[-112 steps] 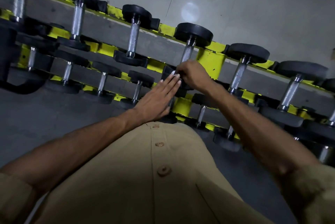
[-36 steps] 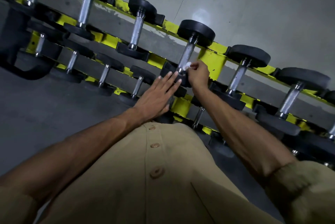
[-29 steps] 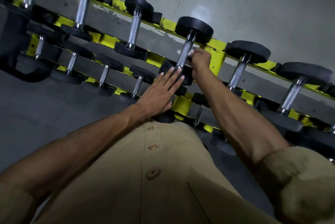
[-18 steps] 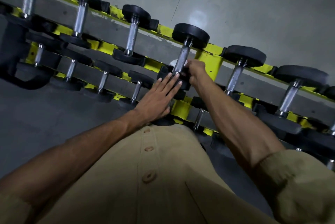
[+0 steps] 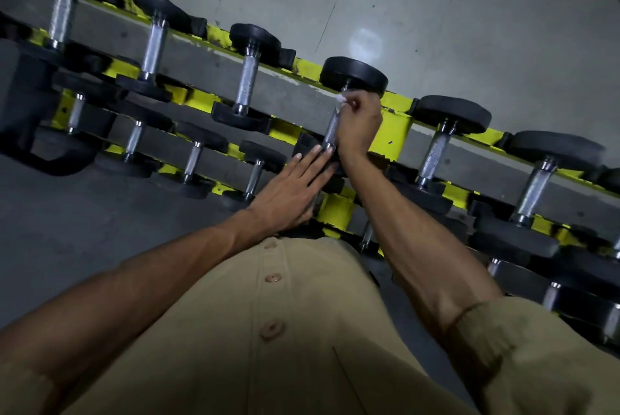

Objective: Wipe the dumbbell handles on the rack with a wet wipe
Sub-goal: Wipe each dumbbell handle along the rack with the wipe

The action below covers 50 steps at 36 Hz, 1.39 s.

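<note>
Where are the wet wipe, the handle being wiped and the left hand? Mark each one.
wet wipe (image 5: pixel 341 100): head view, on the white bunch showing above the right hand's fingers.
dumbbell handle (image 5: pixel 331 129): head view, on the bare metal shaft below the wipe.
left hand (image 5: pixel 288 191): head view, on the back of the hand.

White wet wipe (image 5: pixel 341 100) wraps the dumbbell handle (image 5: pixel 330 131) (top end) on the rack (image 5: pixel 396 132).
</note>
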Available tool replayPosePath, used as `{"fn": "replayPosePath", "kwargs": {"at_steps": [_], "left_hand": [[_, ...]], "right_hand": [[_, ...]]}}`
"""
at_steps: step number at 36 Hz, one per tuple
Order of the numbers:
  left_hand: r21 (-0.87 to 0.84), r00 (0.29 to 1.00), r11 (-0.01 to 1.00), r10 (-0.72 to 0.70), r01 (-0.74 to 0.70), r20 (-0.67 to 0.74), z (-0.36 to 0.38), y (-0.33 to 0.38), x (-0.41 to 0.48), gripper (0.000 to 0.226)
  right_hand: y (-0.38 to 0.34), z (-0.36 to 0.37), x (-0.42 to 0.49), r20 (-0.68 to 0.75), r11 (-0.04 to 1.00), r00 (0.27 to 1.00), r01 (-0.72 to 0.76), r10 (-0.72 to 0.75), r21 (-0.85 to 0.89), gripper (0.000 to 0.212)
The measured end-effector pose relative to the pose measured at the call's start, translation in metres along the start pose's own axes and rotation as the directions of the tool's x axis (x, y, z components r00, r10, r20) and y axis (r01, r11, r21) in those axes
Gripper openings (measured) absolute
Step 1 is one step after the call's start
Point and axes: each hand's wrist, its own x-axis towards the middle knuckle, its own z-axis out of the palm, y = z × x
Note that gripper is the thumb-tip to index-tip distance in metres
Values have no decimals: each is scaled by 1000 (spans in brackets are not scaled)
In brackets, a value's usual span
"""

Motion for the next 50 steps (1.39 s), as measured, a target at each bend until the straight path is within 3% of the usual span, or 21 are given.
{"fn": "replayPosePath", "kwargs": {"at_steps": [1,3,5,7,10,13,18,24,28,31,34,38,40,46,50], "left_hand": [[0,1000,1000,1,-1,1,0,0,0,93],[-4,1000,1000,12,-12,0,-1,-1,0,92],[-8,1000,1000,19,-19,-5,-2,-2,-1,93],[-4,1000,1000,19,-19,-9,-1,-2,-1,93],[-11,1000,1000,11,-12,-19,0,-2,-1,96],[-6,1000,1000,11,-11,-13,1,-2,0,98],[-3,1000,1000,2,-2,-1,1,-1,0,100],[-1,1000,1000,3,-3,-12,3,-1,0,97],[-10,1000,1000,-3,3,-8,3,-1,0,97],[-26,1000,1000,-13,13,-17,2,1,-1,95],[-38,1000,999,-17,17,-16,2,2,0,95],[-45,1000,999,-27,26,-14,2,4,-1,96],[-56,999,998,-34,33,-14,0,3,-2,92],[-28,1000,999,-18,19,16,-2,3,-2,88],[-20,1000,1000,-14,14,26,-2,3,-1,96]], "right_hand": [[2,0,-1,69,971,980,194,-186,-142,8],[8,-2,5,264,768,865,501,-427,-399,12],[12,-8,14,430,525,742,669,-514,-526,15],[10,-15,19,553,361,645,759,-528,-541,16],[6,-18,19,711,119,536,828,-455,-548,20],[-13,-8,15,816,-39,512,840,-270,-541,23],[-47,16,13,888,-123,448,892,103,-436,19],[-54,9,22,952,-61,292,956,97,-287,20],[-37,-13,34,957,-6,263,964,-121,-266,11],[-14,-32,43,859,128,340,941,-384,-315,23],[11,-44,27,739,336,466,880,-485,-335,46],[30,-36,-10,534,786,760,563,-371,-256,56],[27,-28,-19,384,922,878,361,-287,-137,50],[5,-10,-19,133,994,986,105,-103,-12,32],[-1,2,-2,5,965,968,-250,250,84,10]]}}
